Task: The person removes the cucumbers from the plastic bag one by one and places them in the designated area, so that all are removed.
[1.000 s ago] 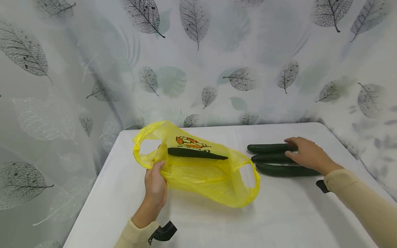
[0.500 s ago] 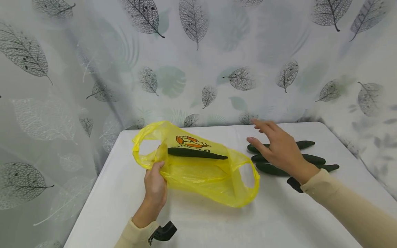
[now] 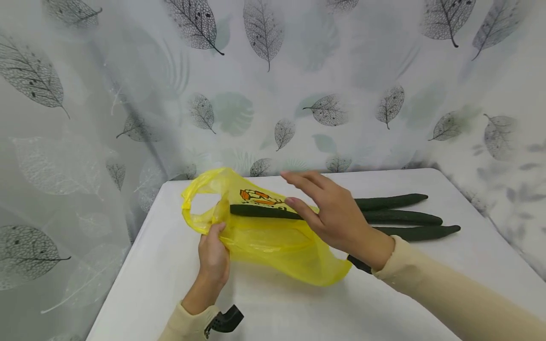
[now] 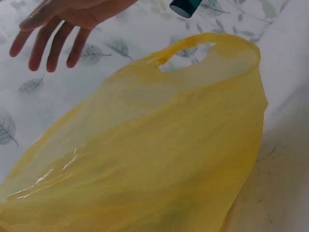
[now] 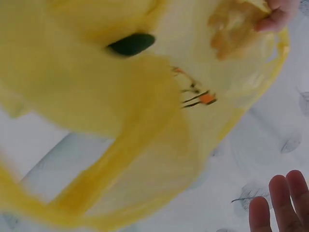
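Note:
In the head view a yellow plastic bag [image 3: 264, 241] lies on the white table with its mouth open. Its near left edge, by the handle loop, is gripped by my left hand [image 3: 214, 255]. Inside the bag lies one dark green cucumber [image 3: 262, 211], its tip [image 5: 131, 44] showing in the right wrist view. My right hand [image 3: 330, 215] hovers over the bag's right part, fingers spread and holding nothing; it hides the right handle. The left wrist view also shows this right hand [image 4: 72, 29] beyond the bag.
Three more cucumbers lie side by side on the right of the table: a far one [image 3: 392, 202], a middle one [image 3: 405, 218] and a near one [image 3: 426, 232]. My right forearm partly covers their left ends. A leaf-patterned curtain [image 3: 256, 94] hangs behind the table [image 3: 277, 312].
My right hand has left the cucumbers and moved left through the air to above the bag, holding nothing. My left hand and the bag have barely moved.

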Demonstrator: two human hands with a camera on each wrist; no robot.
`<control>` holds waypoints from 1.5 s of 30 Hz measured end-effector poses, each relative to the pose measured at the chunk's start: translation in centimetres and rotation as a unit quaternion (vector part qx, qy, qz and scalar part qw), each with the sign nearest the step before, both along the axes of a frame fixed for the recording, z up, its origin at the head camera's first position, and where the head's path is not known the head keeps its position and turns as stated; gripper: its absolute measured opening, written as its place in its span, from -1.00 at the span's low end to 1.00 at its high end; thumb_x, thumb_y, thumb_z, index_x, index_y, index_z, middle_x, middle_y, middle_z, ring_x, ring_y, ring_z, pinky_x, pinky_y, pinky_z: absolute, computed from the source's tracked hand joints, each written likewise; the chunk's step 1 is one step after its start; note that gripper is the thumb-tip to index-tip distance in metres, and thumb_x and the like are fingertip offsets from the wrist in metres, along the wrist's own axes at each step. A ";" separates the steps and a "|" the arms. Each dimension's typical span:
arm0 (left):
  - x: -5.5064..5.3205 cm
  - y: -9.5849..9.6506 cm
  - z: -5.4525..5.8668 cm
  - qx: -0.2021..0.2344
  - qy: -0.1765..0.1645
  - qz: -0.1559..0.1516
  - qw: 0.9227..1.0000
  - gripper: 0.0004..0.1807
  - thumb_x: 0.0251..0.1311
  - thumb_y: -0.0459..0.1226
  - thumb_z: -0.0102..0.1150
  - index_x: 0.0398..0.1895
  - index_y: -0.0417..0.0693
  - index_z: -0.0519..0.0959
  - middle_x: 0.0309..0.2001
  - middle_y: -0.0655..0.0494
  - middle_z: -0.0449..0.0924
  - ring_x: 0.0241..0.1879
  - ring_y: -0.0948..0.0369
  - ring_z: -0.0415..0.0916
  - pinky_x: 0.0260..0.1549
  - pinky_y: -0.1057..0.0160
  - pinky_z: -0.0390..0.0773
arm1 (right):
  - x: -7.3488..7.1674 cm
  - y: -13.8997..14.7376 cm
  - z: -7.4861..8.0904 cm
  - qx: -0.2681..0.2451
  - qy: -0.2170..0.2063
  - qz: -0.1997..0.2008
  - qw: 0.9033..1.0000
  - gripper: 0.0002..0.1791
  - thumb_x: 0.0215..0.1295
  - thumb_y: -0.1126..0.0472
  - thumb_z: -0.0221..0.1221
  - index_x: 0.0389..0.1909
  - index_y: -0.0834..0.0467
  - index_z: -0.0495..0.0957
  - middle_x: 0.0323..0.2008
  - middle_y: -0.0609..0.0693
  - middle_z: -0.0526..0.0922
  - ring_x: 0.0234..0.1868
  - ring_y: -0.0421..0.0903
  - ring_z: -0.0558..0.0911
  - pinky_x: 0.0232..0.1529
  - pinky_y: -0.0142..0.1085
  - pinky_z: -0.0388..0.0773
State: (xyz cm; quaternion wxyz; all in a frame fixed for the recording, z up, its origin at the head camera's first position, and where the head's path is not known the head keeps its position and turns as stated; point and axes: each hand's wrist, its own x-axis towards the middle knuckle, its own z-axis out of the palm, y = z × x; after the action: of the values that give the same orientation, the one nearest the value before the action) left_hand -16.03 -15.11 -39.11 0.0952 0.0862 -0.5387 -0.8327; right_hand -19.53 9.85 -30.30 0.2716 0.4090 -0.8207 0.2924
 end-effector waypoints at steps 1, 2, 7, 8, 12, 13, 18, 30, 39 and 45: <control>0.0 0.0 0.0 0.000 -0.004 -0.001 1.000 -0.44 0.49 -0.31 -0.35 0.52 -0.15 0.05 0.41 0.02 0.15 0.33 0.14 0.16 0.36 0.20 0.18 | 0.1 -0.5 0.1 -0.004 -0.006 0.007 1.000 -0.44 0.48 0.01 0.16 0.44 0.03 0.40 0.16 -0.04 0.58 -0.01 -0.13 0.61 -0.21 -0.20 0.61; 0.1 0.0 0.0 -0.001 -0.008 -0.001 1.000 -0.44 0.49 -0.31 -0.35 0.52 -0.15 0.05 0.41 0.02 0.15 0.32 0.13 0.17 0.35 0.20 0.19 | 0.2 -1.0 0.1 -0.007 -0.014 0.013 1.000 -0.44 0.47 0.02 0.17 0.44 0.01 0.40 0.16 -0.04 0.58 -0.02 -0.15 0.60 -0.21 -0.22 0.60; 0.2 0.0 -0.2 -0.006 -0.020 0.002 1.000 -0.45 0.48 -0.30 -0.33 0.51 -0.15 0.06 0.38 0.00 0.17 0.29 0.13 0.19 0.32 0.24 0.24 | 0.7 -3.2 0.2 -0.025 -0.058 0.038 0.997 -0.44 0.47 0.05 0.18 0.45 -0.02 0.38 0.08 -0.10 0.59 -0.03 -0.19 0.58 -0.13 -0.26 0.58; 0.2 0.0 -0.3 -0.006 -0.020 0.004 1.000 -0.45 0.48 -0.30 -0.33 0.51 -0.16 0.06 0.38 0.00 0.17 0.28 0.13 0.20 0.32 0.24 0.24 | 0.8 -3.6 0.2 -0.029 -0.070 0.045 0.996 -0.44 0.48 0.05 0.17 0.45 -0.02 0.38 0.07 -0.11 0.59 -0.02 -0.20 0.59 -0.09 -0.27 0.58; 0.2 -0.2 -0.2 -0.002 -0.015 0.006 1.000 -0.45 0.48 -0.32 -0.34 0.50 -0.16 0.05 0.39 0.01 0.16 0.31 0.14 0.19 0.36 0.23 0.21 | 1.1 -5.3 0.1 -0.042 -0.125 0.066 0.989 -0.49 0.50 0.01 0.14 0.40 0.01 0.41 0.08 -0.16 0.58 0.03 -0.23 0.58 0.06 -0.28 0.55; 0.2 -0.2 -0.2 -0.001 -0.013 0.007 1.000 -0.45 0.48 -0.32 -0.35 0.51 -0.16 0.04 0.40 0.01 0.15 0.32 0.14 0.18 0.37 0.22 0.19 | 1.1 -5.8 0.0 -0.043 -0.140 0.071 0.987 -0.52 0.51 0.00 0.12 0.37 0.02 0.43 0.09 -0.17 0.58 0.03 -0.25 0.58 0.05 -0.29 0.55; 0.2 -0.3 0.0 0.003 -0.004 0.003 1.000 -0.44 0.49 -0.33 -0.36 0.52 -0.19 0.00 0.43 -0.01 0.11 0.38 0.10 0.13 0.42 0.15 0.12 | 0.6 -7.9 -1.3 -0.028 -0.217 0.078 0.973 -0.56 0.54 -0.08 0.05 0.28 0.04 0.50 0.13 -0.22 0.56 -0.02 -0.31 0.56 -0.02 -0.29 0.58; 0.0 -0.4 -0.5 0.007 0.003 -0.012 1.000 -0.42 0.48 -0.34 -0.38 0.54 -0.18 -0.04 0.45 0.02 0.08 0.41 0.13 0.11 0.43 0.16 0.11 | -1.5 -9.3 -4.7 0.015 -0.333 0.039 0.942 -0.52 0.54 -0.17 0.00 0.27 0.00 0.53 0.12 -0.20 0.61 0.05 -0.22 0.58 0.08 -0.24 0.53; 0.1 -0.3 -0.6 0.003 0.005 -0.012 1.000 -0.43 0.48 -0.33 -0.37 0.53 -0.22 -0.02 0.45 -0.04 0.09 0.39 0.11 0.11 0.42 0.13 0.12 | -3.5 -9.4 -7.3 0.084 -0.362 -0.006 0.928 -0.40 0.52 -0.24 -0.02 0.30 0.09 0.52 0.20 -0.08 0.60 0.25 -0.05 0.52 0.27 -0.10 0.41; 0.2 -0.2 -0.5 0.004 0.008 -0.016 1.000 -0.42 0.47 -0.34 -0.37 0.53 -0.21 -0.01 0.46 -0.05 0.10 0.38 0.12 0.13 0.40 0.16 0.15 | -4.4 -9.1 -8.8 0.180 -0.365 -0.042 0.913 -0.33 0.55 -0.20 -0.07 0.45 0.17 0.34 0.36 0.07 0.46 0.36 0.05 0.42 0.37 -0.07 0.30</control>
State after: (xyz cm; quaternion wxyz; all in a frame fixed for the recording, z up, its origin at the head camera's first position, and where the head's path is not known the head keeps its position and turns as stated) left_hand -15.87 -15.31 -39.57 0.0861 0.0716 -0.5359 -0.8368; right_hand -23.89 0.77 -39.12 -0.1130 0.2807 -0.9177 0.2573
